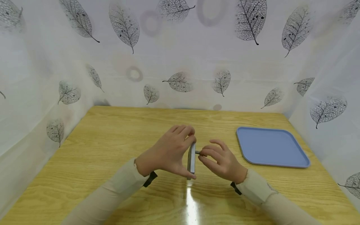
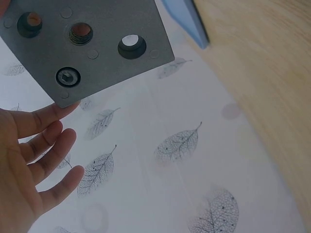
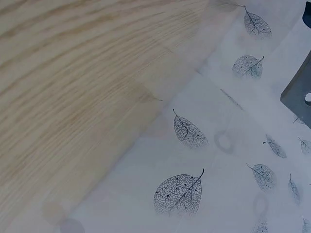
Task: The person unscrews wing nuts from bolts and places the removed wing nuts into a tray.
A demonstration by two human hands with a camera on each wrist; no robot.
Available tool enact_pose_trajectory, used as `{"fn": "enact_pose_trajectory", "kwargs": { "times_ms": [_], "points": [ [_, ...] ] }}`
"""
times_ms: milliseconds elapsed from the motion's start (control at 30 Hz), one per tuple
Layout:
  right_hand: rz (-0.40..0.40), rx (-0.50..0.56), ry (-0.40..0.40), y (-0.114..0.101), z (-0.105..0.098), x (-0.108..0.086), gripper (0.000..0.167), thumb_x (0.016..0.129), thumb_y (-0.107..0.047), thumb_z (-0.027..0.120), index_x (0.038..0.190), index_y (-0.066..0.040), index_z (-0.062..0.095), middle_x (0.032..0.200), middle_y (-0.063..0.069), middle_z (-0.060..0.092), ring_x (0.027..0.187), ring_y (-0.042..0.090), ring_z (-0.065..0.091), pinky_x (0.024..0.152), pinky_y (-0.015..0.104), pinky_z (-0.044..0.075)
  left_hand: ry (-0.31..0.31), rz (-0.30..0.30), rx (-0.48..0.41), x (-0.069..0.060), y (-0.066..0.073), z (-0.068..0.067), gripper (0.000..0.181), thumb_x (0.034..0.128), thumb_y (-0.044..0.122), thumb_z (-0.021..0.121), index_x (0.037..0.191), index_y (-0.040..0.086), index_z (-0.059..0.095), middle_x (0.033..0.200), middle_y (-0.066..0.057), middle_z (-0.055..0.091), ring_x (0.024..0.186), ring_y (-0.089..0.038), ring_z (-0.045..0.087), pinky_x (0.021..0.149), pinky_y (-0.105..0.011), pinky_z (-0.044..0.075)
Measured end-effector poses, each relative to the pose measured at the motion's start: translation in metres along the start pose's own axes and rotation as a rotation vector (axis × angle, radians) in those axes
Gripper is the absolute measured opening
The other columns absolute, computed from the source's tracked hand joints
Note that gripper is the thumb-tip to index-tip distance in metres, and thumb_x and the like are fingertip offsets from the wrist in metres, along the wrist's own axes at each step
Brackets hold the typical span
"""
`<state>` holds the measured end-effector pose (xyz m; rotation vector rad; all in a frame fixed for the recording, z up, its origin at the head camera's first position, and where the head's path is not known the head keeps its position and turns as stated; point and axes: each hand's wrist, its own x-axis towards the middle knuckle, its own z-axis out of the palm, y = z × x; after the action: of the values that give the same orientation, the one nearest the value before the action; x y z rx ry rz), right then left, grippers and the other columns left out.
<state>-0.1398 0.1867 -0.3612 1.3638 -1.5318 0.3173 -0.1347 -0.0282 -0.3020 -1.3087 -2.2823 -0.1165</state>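
My left hand (image 1: 172, 153) holds a grey metal plate (image 1: 192, 158) upright above the table, thumb at its lower edge and fingers at the top. Seen face-on in the left wrist view, the plate (image 2: 107, 63) has several round holes; a hex socket screw (image 2: 68, 76) sits in the lower left one. On the plate's right side, my right hand (image 1: 220, 159) pinches a thin metal rod (image 1: 197, 152) whose tip meets the plate; its exact kind is hidden by the fingers. Only a corner of the plate (image 3: 299, 94) enters the right wrist view.
A blue tray (image 1: 272, 147) lies on the right side of the wooden table (image 1: 126, 131). White sheeting (image 1: 180, 59) printed with leaves hangs behind and on both sides of the table.
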Motion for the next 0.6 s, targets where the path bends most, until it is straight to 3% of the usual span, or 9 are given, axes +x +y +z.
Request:
{"fn": "enact_pose_trajectory", "kwargs": {
  "times_ms": [200,333,400,467,600],
  "points": [
    [-0.108,-0.064,0.009,0.0017,0.0010,-0.0004,0.020,0.095,-0.004,0.051,0.083,-0.008,0.067,0.080,0.007,0.064,0.073,0.019,0.062,0.073,0.043,0.049,0.007,0.000,0.005,0.0002,-0.0004,0.0000,0.089,0.0480,0.088,0.060,0.095,0.012,0.059,0.103,-0.002,0.048,0.092,-0.018,0.047,0.087,-0.033,0.041],
    [-0.069,-0.011,0.038,0.0011,0.0001,0.0023,0.013,0.095,-0.010,0.053,0.087,-0.007,0.063,0.080,0.008,0.064,0.073,0.019,0.062,0.073,0.043,0.049,0.007,-0.003,0.001,0.0006,-0.0005,-0.0002,0.089,0.0478,0.088,0.060,0.095,0.012,0.059,0.104,-0.002,0.048,0.093,-0.018,0.047,0.087,-0.033,0.041],
    [0.032,0.071,0.055,0.0004,-0.0012,0.0042,0.015,0.094,-0.015,0.053,0.090,-0.002,0.061,0.082,0.010,0.062,0.074,0.020,0.060,0.076,0.043,0.047,0.007,-0.005,0.002,0.0009,-0.0006,-0.0002,0.090,0.0476,0.088,0.060,0.096,0.012,0.059,0.104,-0.002,0.049,0.093,-0.018,0.048,0.087,-0.033,0.042],
    [0.183,0.186,0.044,0.0000,-0.0031,0.0056,0.023,0.095,-0.020,0.052,0.094,0.001,0.060,0.086,0.011,0.061,0.078,0.021,0.058,0.079,0.041,0.044,0.007,-0.007,0.002,0.0011,-0.0006,-0.0005,0.090,0.0478,0.088,0.060,0.096,0.012,0.060,0.105,-0.003,0.049,0.094,-0.018,0.049,0.088,-0.034,0.042],
    [0.523,0.419,-0.093,-0.0002,-0.0088,0.0044,0.029,0.096,-0.026,0.050,0.105,-0.001,0.060,0.098,0.009,0.062,0.089,0.019,0.057,0.086,0.034,0.041,0.007,-0.007,0.001,0.0014,0.0004,-0.0001,0.090,0.0480,0.088,0.060,0.097,0.013,0.060,0.105,-0.003,0.049,0.093,-0.018,0.049,0.088,-0.034,0.042]
  ]
}}
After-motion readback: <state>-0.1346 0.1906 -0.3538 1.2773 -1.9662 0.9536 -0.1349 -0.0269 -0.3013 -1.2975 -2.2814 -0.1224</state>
